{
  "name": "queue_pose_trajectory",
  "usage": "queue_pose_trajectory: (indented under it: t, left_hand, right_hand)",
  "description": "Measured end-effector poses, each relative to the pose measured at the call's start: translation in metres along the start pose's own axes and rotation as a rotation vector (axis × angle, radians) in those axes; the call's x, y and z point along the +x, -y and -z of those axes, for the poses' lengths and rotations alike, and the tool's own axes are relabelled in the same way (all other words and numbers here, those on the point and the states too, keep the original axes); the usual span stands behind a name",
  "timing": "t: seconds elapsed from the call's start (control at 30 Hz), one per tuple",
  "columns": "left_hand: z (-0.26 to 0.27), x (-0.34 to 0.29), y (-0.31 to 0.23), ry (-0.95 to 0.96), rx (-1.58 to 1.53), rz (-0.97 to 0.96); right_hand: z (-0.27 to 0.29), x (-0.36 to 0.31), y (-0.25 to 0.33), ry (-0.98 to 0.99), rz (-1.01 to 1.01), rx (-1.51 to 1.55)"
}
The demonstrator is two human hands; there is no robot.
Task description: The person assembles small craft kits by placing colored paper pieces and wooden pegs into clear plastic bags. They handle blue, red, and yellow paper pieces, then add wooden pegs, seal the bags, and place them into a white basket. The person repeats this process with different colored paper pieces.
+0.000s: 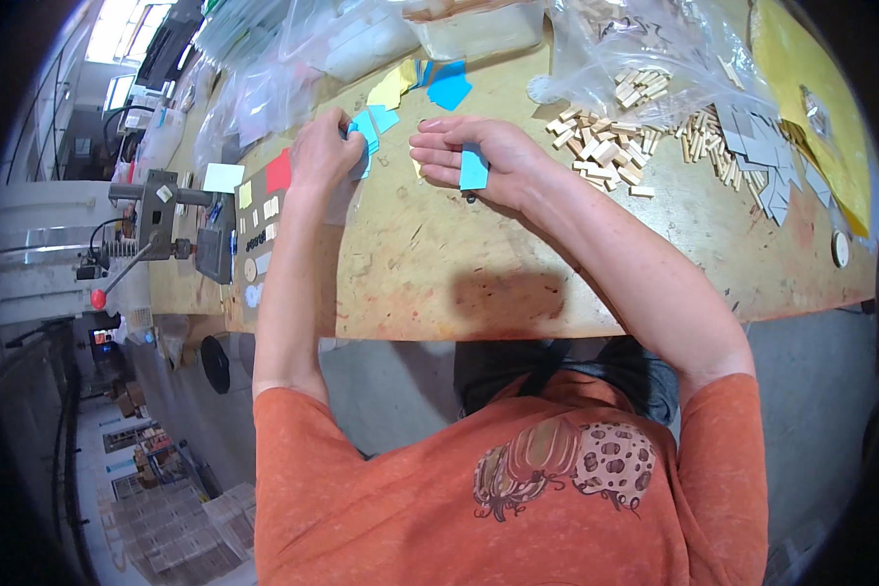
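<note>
My left hand is closed at the left of the table, thumb and fingers pinching a blue paper card. Several light blue cards lie fanned out against its right side. To the right, my right hand is turned palm up with its fingers stretched leftward. It holds a light blue card across the palm. Part of a small yellow piece shows under its fingertips. Beyond both hands lie yellow cards and brighter blue cards.
Small wooden blocks lie heaped at the right, beside grey card pieces and a yellow envelope. Plastic bags and a clear tub stand behind. Left of my arm are a red square and a lever press.
</note>
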State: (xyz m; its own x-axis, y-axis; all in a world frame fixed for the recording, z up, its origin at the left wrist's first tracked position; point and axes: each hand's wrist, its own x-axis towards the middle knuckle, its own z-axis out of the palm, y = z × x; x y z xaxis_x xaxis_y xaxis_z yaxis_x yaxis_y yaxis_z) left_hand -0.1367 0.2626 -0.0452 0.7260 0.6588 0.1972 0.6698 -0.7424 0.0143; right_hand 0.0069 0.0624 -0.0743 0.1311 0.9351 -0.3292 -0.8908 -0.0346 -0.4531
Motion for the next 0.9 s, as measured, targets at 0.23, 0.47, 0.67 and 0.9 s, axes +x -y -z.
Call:
queue_pose_trajectory:
  t: [0.23, 0.47, 0.67, 0.9]
  left_hand:
    - [-0.002, -0.014, 0.011, -0.228, -0.179, 0.095]
    - [0.058, -0.063, -0.078, -0.503, -0.274, -0.377]
    - [0.047, -0.093, -0.12, -0.381, -0.205, -0.512]
    - [0.052, -0.099, -0.123, -0.249, -0.218, -0.555]
  right_hand:
    - [-0.004, 0.0, -0.002, 0.026, -0.025, 0.123]
    - [0.001, 0.001, -0.001, 0.095, 0.014, 0.24]
    - [-0.004, -0.002, -0.006, 0.215, 0.005, 0.259]
    - [-0.002, -0.003, -0.007, 0.228, -0.013, 0.272]
